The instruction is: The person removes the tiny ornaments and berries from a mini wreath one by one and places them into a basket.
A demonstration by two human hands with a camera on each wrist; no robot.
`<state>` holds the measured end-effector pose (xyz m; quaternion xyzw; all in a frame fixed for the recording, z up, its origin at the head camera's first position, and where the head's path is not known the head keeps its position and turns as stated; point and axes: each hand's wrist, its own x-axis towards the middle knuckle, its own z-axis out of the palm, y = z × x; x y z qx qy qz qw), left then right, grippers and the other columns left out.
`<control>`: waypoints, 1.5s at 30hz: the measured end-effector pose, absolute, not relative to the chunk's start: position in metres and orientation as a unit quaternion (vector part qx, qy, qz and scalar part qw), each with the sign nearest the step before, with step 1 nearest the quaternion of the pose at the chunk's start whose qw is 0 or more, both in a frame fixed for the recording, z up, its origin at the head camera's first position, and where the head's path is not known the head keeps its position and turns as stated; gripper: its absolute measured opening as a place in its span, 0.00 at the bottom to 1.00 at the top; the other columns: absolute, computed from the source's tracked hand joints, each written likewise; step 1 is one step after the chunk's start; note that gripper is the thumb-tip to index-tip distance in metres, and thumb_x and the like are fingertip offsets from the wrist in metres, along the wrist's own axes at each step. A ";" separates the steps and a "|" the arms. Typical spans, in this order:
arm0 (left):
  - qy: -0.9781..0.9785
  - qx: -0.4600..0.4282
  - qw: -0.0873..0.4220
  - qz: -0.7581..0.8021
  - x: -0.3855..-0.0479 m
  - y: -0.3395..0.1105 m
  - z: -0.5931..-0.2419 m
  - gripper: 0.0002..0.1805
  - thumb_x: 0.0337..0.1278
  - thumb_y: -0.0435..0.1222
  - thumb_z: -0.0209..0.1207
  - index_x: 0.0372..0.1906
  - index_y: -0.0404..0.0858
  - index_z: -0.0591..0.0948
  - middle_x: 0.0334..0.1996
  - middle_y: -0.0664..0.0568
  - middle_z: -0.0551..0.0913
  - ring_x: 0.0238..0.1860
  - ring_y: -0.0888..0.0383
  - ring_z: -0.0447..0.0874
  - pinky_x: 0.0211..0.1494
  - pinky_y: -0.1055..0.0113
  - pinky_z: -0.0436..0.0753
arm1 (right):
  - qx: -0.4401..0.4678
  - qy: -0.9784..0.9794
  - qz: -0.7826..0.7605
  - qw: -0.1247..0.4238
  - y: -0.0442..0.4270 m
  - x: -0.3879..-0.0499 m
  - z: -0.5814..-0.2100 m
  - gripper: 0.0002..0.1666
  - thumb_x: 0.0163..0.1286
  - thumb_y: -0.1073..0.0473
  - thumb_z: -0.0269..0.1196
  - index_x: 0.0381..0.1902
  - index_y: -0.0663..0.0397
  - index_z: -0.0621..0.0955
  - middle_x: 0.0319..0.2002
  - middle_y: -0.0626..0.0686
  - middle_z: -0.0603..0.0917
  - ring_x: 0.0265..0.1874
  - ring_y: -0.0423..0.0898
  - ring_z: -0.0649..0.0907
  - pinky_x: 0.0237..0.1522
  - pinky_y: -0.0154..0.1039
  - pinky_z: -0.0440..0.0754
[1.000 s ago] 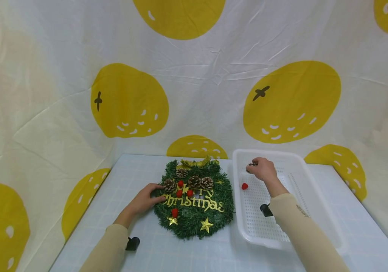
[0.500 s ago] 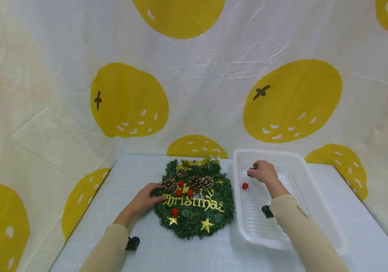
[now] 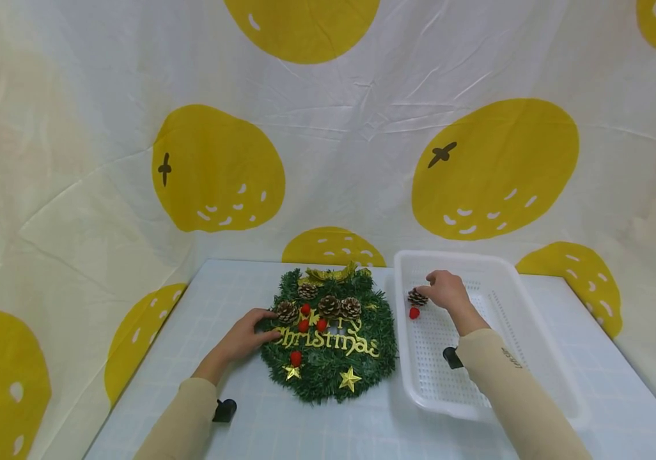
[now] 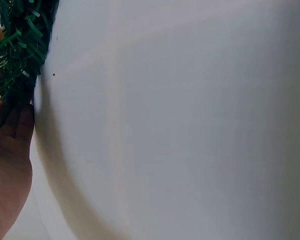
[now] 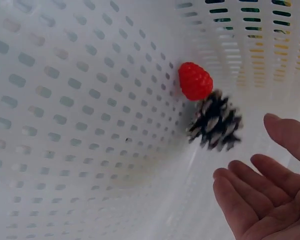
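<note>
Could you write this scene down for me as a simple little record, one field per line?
Left hand: grips the wreath at its left edge
Right hand: at the white basket, fingers apart from the loose pinecone
In basket: that pinecone, close beside a single red berry
On wreath: four pinecones, four red berries, gold stars, gold "Merry Christmas" lettering
Backdrop: white cloth with yellow fruit

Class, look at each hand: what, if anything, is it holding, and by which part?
The left hand holds the green wreath by its left edge. The right hand holds nothing: the pinecone in the basket is apart from it.
</note>
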<state>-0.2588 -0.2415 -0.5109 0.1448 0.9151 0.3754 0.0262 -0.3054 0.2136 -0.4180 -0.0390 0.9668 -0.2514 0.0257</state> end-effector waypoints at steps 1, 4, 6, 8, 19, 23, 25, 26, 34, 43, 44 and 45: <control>0.915 0.145 0.026 0.375 -0.259 -0.241 -0.510 0.28 0.60 0.50 0.65 0.61 0.39 0.77 0.62 0.42 0.74 0.65 0.41 0.68 0.67 0.43 0.66 | -0.040 0.967 -0.251 0.023 0.213 -0.305 -0.417 0.30 0.69 0.54 0.62 0.58 0.76 0.74 0.52 0.72 0.78 0.51 0.67 0.77 0.52 0.58 0.77; 0.915 0.144 0.028 0.376 -0.259 -0.241 -0.509 0.28 0.60 0.48 0.65 0.61 0.39 0.77 0.62 0.42 0.73 0.65 0.42 0.68 0.68 0.43 0.66 | -0.037 0.965 -0.259 0.015 0.211 -0.305 -0.412 0.30 0.69 0.54 0.61 0.59 0.76 0.74 0.54 0.72 0.78 0.52 0.67 0.77 0.54 0.58 0.76; 0.916 0.146 0.027 0.372 -0.259 -0.241 -0.509 0.27 0.60 0.48 0.65 0.60 0.38 0.77 0.61 0.42 0.74 0.65 0.41 0.68 0.67 0.43 0.66 | -0.035 0.963 -0.267 0.011 0.209 -0.304 -0.408 0.31 0.70 0.54 0.60 0.61 0.75 0.73 0.55 0.71 0.77 0.54 0.67 0.76 0.55 0.58 0.76; 0.917 0.145 0.026 0.370 -0.259 -0.241 -0.508 0.27 0.60 0.48 0.65 0.60 0.38 0.77 0.61 0.42 0.74 0.65 0.41 0.68 0.67 0.43 0.66 | -0.036 0.961 -0.274 0.006 0.207 -0.303 -0.405 0.31 0.71 0.54 0.60 0.62 0.74 0.72 0.57 0.71 0.77 0.55 0.67 0.76 0.56 0.58 0.75; 0.919 0.146 0.021 0.365 -0.258 -0.240 -0.507 0.27 0.60 0.48 0.65 0.60 0.38 0.77 0.61 0.41 0.74 0.64 0.41 0.69 0.67 0.43 0.66 | -0.059 0.951 -0.301 -0.049 0.197 -0.292 -0.388 0.31 0.72 0.51 0.59 0.63 0.70 0.72 0.58 0.69 0.77 0.55 0.65 0.77 0.57 0.59 0.74; 0.920 0.143 0.022 0.365 -0.257 -0.239 -0.506 0.28 0.60 0.48 0.65 0.60 0.38 0.78 0.61 0.42 0.74 0.65 0.41 0.69 0.67 0.43 0.66 | -0.067 0.938 -0.333 -0.066 0.188 -0.282 -0.379 0.32 0.72 0.50 0.60 0.64 0.68 0.72 0.59 0.67 0.77 0.57 0.63 0.77 0.58 0.58 0.74; 0.919 0.143 0.023 0.366 -0.257 -0.239 -0.505 0.28 0.60 0.49 0.65 0.60 0.38 0.77 0.61 0.42 0.74 0.65 0.41 0.68 0.67 0.42 0.66 | -0.074 0.933 -0.344 -0.073 0.181 -0.276 -0.376 0.32 0.72 0.50 0.60 0.65 0.67 0.72 0.59 0.66 0.77 0.57 0.63 0.78 0.57 0.59 0.75; 0.919 0.143 0.023 0.366 -0.257 -0.239 -0.504 0.28 0.60 0.49 0.65 0.60 0.38 0.77 0.61 0.41 0.74 0.65 0.41 0.68 0.67 0.42 0.66 | -0.079 0.931 -0.348 -0.076 0.178 -0.273 -0.374 0.32 0.72 0.50 0.60 0.65 0.66 0.72 0.59 0.66 0.77 0.57 0.63 0.78 0.57 0.59 0.75; 0.918 0.141 0.028 0.370 -0.257 -0.240 -0.507 0.29 0.60 0.50 0.65 0.61 0.38 0.77 0.62 0.41 0.73 0.65 0.40 0.68 0.67 0.42 0.65 | -0.126 0.918 -0.367 -0.083 0.145 -0.249 -0.363 0.31 0.71 0.49 0.62 0.65 0.60 0.74 0.59 0.63 0.79 0.55 0.61 0.79 0.55 0.57 0.77; 0.916 0.140 0.026 0.375 -0.259 -0.242 -0.511 0.29 0.58 0.51 0.66 0.60 0.39 0.77 0.61 0.42 0.74 0.65 0.41 0.68 0.68 0.43 0.65 | -0.165 0.916 -0.356 -0.082 0.109 -0.225 -0.361 0.31 0.68 0.49 0.65 0.65 0.57 0.75 0.58 0.58 0.81 0.51 0.57 0.83 0.50 0.53 0.81; 0.916 0.140 0.026 0.375 -0.259 -0.242 -0.511 0.29 0.58 0.51 0.65 0.60 0.39 0.77 0.61 0.42 0.74 0.65 0.41 0.68 0.68 0.43 0.65 | -0.170 0.915 -0.355 -0.083 0.105 -0.222 -0.362 0.31 0.68 0.49 0.65 0.64 0.57 0.76 0.57 0.57 0.81 0.50 0.57 0.83 0.49 0.53 0.81; 0.916 0.140 0.025 0.375 -0.260 -0.242 -0.511 0.29 0.58 0.51 0.66 0.60 0.39 0.77 0.61 0.42 0.74 0.65 0.41 0.68 0.68 0.43 0.65 | -0.173 0.915 -0.354 -0.083 0.101 -0.219 -0.362 0.31 0.68 0.49 0.66 0.64 0.56 0.76 0.57 0.56 0.82 0.50 0.56 0.83 0.48 0.53 0.81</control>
